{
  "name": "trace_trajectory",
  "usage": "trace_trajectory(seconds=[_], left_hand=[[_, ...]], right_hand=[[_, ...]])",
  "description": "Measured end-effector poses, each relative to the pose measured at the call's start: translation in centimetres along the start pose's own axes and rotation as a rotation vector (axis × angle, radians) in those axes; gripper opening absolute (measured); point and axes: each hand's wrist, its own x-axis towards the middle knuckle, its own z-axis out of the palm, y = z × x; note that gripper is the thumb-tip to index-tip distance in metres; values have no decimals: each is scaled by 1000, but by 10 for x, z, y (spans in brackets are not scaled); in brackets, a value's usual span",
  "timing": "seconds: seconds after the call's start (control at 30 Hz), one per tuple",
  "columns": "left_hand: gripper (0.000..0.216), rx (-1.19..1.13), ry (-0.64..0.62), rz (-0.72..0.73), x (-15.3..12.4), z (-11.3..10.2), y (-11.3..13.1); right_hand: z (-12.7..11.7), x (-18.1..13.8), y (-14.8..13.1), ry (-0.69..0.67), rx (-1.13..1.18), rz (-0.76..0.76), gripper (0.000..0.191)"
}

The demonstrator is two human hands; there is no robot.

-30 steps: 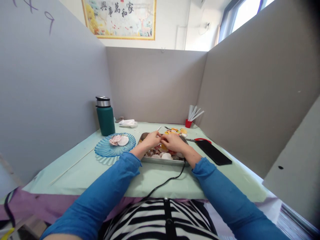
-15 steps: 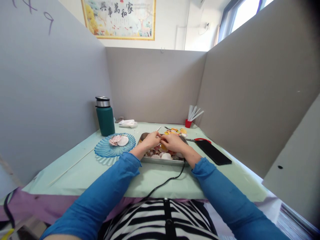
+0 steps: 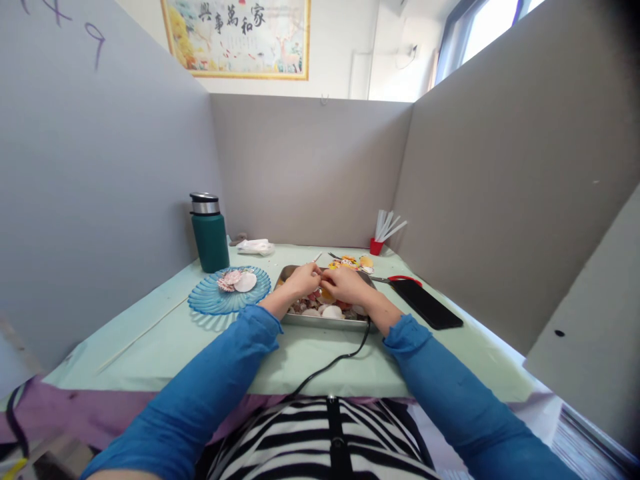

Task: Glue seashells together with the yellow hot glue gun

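Both hands are held close together over a metal tray point(image 3: 325, 322) filled with small seashells point(image 3: 331, 312). My left hand point(image 3: 304, 280) has its fingers curled and pinched near the tray's middle. Facing it, my right hand point(image 3: 345, 283) is pinched too, its fingertips almost meeting the left ones. Whatever lies between the fingertips is too small and too covered to name. Left of the tray, a blue scalloped glass plate point(image 3: 205, 300) carries pink-and-white shells point(image 3: 229, 280) and a white round shell point(image 3: 245, 283). Behind my right hand lie yellow and orange decorated pieces point(image 3: 347, 263).
A green bottle point(image 3: 210, 240) stands at the left back, near a white packet point(image 3: 256, 247). On the right are a red cup point(image 3: 377, 247) of white sticks, red-handled scissors point(image 3: 406, 280) and a black phone point(image 3: 426, 305). A black cable point(image 3: 330, 365) crosses the front. Grey partitions point(image 3: 315, 167) enclose the table.
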Motion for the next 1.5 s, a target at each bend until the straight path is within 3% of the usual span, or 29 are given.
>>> trace_trajectory(seconds=[0.7,1.5], left_hand=[[17,87,37,77,1,0,-3],[20,105,33,48,-2,-1,2]], right_hand=[[-1,0,-1,-14,-1,3,25],[2,1,0,-16,0,-5,24]])
